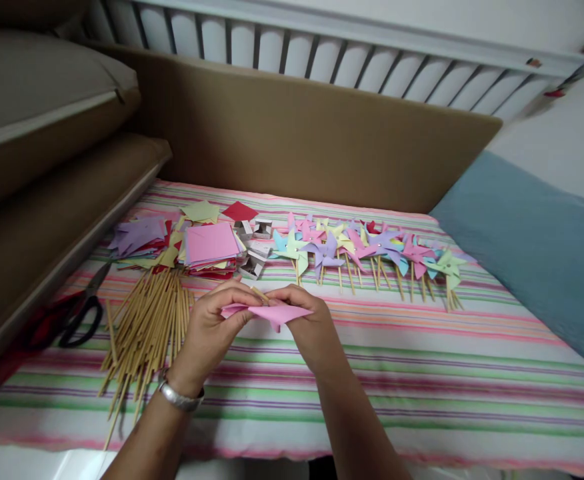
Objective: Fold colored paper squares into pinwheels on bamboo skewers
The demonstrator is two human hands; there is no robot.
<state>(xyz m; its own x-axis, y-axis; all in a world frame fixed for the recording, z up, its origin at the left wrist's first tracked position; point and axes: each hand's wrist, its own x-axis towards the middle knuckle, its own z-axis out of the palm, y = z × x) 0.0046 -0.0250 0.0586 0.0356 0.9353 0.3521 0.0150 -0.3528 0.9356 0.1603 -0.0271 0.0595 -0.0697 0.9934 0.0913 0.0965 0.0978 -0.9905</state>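
Note:
Both hands are raised over the front middle of the striped cloth, closed on one pink paper pinwheel (286, 313). My left hand (217, 323) pinches its left side between thumb and fingers. Around the right part of the pinwheel, my right hand (312, 327) is closed, its thumb hidden by the paper. A short length of wooden stick (260, 294) shows behind the pinwheel between the hands; the rest of it is hidden. I cannot tell whether stick and paper are joined.
Bamboo sticks (145, 327) lie heaped at left beside black-handled scissors (85, 310). Behind them are stacked paper squares (212, 244), cut purple paper (139, 235) and small open boxes (253, 261). Finished pinwheels (325, 253) lie in a row at back right, before a brown board (297, 133).

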